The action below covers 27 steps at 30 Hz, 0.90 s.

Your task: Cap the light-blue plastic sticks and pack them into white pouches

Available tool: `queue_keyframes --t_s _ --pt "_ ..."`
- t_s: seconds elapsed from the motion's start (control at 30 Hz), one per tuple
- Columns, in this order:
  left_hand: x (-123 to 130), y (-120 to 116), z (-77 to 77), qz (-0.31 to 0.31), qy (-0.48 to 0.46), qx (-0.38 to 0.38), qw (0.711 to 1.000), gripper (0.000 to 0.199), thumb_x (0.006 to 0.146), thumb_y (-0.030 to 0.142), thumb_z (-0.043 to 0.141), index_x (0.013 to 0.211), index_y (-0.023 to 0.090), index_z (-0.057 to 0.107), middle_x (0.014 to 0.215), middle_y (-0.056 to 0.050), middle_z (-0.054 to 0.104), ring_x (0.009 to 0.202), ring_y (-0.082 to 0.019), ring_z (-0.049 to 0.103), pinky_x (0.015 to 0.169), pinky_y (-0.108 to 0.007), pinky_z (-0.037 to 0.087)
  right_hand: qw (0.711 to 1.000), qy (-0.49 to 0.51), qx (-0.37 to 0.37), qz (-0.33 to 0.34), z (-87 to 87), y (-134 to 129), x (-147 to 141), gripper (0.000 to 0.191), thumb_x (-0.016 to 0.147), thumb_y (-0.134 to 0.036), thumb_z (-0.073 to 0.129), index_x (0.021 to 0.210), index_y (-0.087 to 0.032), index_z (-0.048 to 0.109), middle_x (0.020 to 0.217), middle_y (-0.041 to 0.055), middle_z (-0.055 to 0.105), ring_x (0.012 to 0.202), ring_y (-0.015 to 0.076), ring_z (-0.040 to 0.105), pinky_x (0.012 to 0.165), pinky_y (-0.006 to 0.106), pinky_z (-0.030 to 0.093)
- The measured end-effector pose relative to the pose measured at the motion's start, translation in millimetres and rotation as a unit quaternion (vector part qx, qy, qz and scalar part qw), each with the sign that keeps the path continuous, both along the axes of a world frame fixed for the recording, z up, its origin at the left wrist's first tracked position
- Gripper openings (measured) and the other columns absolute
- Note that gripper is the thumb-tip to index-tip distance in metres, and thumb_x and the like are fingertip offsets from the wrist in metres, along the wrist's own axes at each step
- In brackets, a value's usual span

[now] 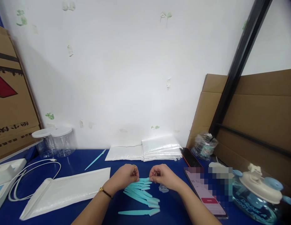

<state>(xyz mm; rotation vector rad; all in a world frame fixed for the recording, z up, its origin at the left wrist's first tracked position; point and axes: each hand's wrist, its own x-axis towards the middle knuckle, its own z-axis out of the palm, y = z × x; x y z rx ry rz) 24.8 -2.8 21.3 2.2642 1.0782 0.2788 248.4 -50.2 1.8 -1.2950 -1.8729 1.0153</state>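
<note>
Left fingers [135, 178] and right fingers [153, 177], each pinched closed, hold a turquoise stick [144, 179] between them, its ends hidden.

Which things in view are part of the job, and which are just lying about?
Seemingly in the job:
- left hand and right hand
- teal sticks at and below them

Probably lying about:
- clear jars
- white cable
- lit phone
- drink jug
- white packets (role unclear)
</note>
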Motion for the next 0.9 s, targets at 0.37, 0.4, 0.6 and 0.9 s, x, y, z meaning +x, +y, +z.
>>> queue_keyframes --t_s 0.37,0.4,0.6,0.9 --pt "-5.8 4.3 -11.4 0.007 0.028 0.04 0.999 0.018 0.068 0.029 0.06 0.084 0.022 0.067 0.084 0.0 0.065 0.076 -0.015 0.058 0.061 -0.021 0.04 0.986 -0.152 -0.012 -0.062 -9.7 10.3 56.8 0.006 0.064 -0.016 0.064 0.069 -0.015 0.068 0.058 -0.0006 0.062 0.053 0.0111 0.054 0.048 0.019 0.036" --pt "-5.8 6.9 -14.2 0.016 0.031 0.057 0.998 0.018 0.068 0.027 0.06 0.084 0.022 0.067 0.086 -0.001 0.064 0.078 -0.015 0.058 0.064 -0.021 0.041 0.984 -0.167 -0.026 -0.061 -11.8 10.7 58.6 0.006 0.062 -0.016 0.066 0.068 -0.015 0.067 0.058 -0.0008 0.062 0.053 0.011 0.054 0.047 0.018 0.036" --pt "-5.2 12.0 -22.8 0.013 0.06 0.037 0.997 0.011 0.065 0.022 0.06 0.074 0.02 0.065 0.08 -0.001 0.063 0.071 -0.014 0.056 0.058 -0.021 0.038 0.982 -0.18 -0.028 -0.058 -16.0 9.3 47.2 0.008 0.063 -0.009 0.061 0.067 -0.015 0.065 0.062 -0.0002 0.064 0.056 0.0114 0.056 0.048 0.017 0.037" --pt "-7.5 24.3 -30.4 0.046 -0.037 -0.017 0.998 0.017 0.072 0.032 0.054 0.079 0.017 0.059 0.069 0.001 0.059 0.065 -0.013 0.053 0.056 -0.021 0.037 0.968 -0.238 0.051 -0.059 -20.5 8.7 37.1 0.01 0.065 -0.008 0.063 0.07 -0.017 0.062 0.078 0.0017 0.062 0.064 0.0118 0.057 0.055 0.018 0.039"
